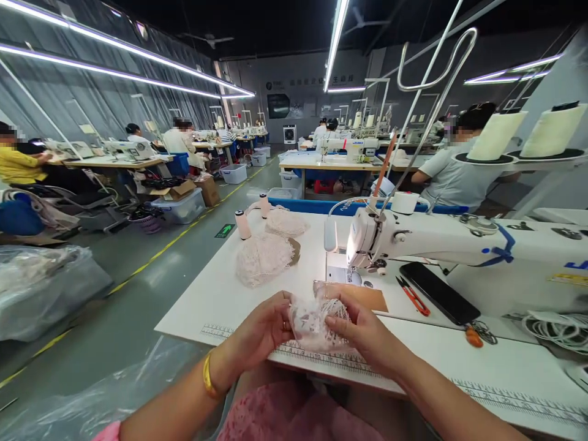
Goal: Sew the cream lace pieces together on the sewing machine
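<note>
The lace is pale, sheer and rumpled; the left hand's fingers pinch its nine o'clock edge, the right hand's its three o'clock.

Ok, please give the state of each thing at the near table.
Lace piece: held, bunched
Left hand: pinching it
Right hand: pinching it
Near sewing machine: lit at one end
Black phone: lying flat
Red snips: lying beside the phone
Two small thread spools: upright
Cream thread cones: upright
Other lace: lying on the table
</note>
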The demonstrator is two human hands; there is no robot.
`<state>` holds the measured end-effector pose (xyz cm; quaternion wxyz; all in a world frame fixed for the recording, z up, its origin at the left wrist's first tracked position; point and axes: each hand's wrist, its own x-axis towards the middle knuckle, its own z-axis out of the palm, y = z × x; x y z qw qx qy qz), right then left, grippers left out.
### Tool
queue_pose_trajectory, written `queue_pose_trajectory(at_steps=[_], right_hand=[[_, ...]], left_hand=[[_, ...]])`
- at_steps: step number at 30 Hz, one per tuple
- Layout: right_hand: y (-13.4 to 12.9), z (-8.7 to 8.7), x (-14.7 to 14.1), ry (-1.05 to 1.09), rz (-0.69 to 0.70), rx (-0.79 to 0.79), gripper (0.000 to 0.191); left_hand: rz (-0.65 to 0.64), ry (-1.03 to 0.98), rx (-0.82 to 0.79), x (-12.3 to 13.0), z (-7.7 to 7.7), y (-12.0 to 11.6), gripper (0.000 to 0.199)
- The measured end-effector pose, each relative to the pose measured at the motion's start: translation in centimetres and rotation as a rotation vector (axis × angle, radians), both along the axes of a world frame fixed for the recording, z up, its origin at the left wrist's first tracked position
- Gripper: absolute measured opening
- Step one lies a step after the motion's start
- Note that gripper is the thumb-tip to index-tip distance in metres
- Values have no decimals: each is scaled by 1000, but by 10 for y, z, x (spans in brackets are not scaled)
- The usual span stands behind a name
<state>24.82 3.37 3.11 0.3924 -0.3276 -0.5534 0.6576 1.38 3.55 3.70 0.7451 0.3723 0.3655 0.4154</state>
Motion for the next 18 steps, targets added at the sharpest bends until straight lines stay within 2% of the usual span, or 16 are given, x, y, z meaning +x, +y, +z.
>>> queue_pose_trajectory(at_steps=[1,3,5,6,7,9,11,13,16,18], right_hand=[[-1,9,7,-162,37,88,42],[-3,26,18,-454,168,211,30],[-5,40,24,-569,261,216,21],[-6,44,26,-571,287,207,22],[-6,47,28,-557,294,204,24],[-2,45,32,-535,253,239,25],[4,36,38,-539,171,270,25],[13,24,45,-532,100,278,26],[25,8,51,-576,-20,359,23],[32,4,54,-645,-90,446,20]], left_hand=[[-16,151,73,-3,0,0,43],[-90,439,312,-2,7,1,71],[-274,541,488,6,18,1,99],[-391,515,510,13,23,2,104],[-488,461,503,20,27,4,99],[-574,379,466,34,30,11,75],[-567,400,455,44,26,21,54],[-543,497,474,49,19,34,44],[-491,625,562,53,9,54,36],[-444,675,662,57,5,65,36]])
